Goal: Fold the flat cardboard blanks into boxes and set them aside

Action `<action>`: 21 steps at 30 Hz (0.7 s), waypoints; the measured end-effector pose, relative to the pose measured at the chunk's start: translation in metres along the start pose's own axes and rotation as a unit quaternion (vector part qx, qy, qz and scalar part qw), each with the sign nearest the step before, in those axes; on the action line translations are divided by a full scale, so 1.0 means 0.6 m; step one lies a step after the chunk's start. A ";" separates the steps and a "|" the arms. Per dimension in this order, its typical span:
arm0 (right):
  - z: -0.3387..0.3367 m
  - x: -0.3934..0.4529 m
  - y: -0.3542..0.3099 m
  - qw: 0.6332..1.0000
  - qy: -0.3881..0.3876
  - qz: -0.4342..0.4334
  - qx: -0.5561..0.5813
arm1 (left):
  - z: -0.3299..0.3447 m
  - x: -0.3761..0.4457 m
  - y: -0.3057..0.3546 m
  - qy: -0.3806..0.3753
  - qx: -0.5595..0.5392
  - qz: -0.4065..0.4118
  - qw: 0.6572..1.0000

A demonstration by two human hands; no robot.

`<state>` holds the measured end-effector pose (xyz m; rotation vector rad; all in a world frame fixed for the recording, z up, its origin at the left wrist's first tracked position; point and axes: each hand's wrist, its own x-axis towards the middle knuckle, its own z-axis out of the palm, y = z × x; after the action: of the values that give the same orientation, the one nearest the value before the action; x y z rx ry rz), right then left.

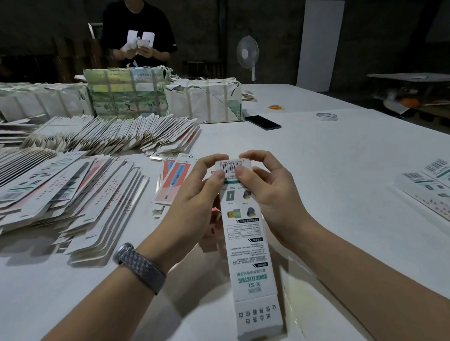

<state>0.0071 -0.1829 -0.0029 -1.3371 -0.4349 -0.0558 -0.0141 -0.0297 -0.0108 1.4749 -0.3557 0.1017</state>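
Hands meet at the far end of a long white box (244, 238), held above the table (347, 175) at the centre of the head view. The left hand (192, 194) has its thumb on the barcoded end flap and its fingers curled over the top edge — its grip is clamped on the box. The right hand (267, 187) mirrors it, thumb pressed beside the barcode and fingers hooked over the flap, also gripping the box. The box runs from the hands back toward the person, its near end with an open flap low in the picture. A watch (137, 264) with a grey mesh band sits on the left wrist.

To the left, flat blanks (50, 186) lie fanned in overlapping heaps on the table, with another long row of blanks (122, 135) leaning behind them. Beyond those stand taped paper-wrapped bundles (203, 99). A few folded boxes (434, 187) lie at the right edge, well apart from the hands. Farther back on the table are a dark phone (262, 122), a roll of tape (326, 116) and a small orange ring — maybe rubber bands (276, 107). A second person (138, 32) in a black shirt stands across the table, holding something white; a fan (247, 54) stands behind.
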 end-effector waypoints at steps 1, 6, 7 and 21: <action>0.002 0.000 0.001 1.000 0.006 0.003 0.001 | 0.000 0.001 -0.001 0.003 0.003 -0.002 1.000; 0.004 0.002 0.004 0.998 0.030 -0.005 -0.049 | 0.002 0.001 -0.003 0.023 0.018 -0.015 0.999; 0.004 0.003 0.005 0.997 0.033 -0.009 -0.071 | 0.002 0.001 -0.002 0.026 0.017 -0.018 0.999; -0.002 0.009 0.010 0.990 0.036 -0.002 -0.139 | 0.003 0.002 0.006 0.068 0.011 -0.006 0.998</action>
<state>0.0140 -0.1814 -0.0069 -1.6030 -0.3776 -0.1739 -0.0144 -0.0313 -0.0072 1.4833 -0.2361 0.1947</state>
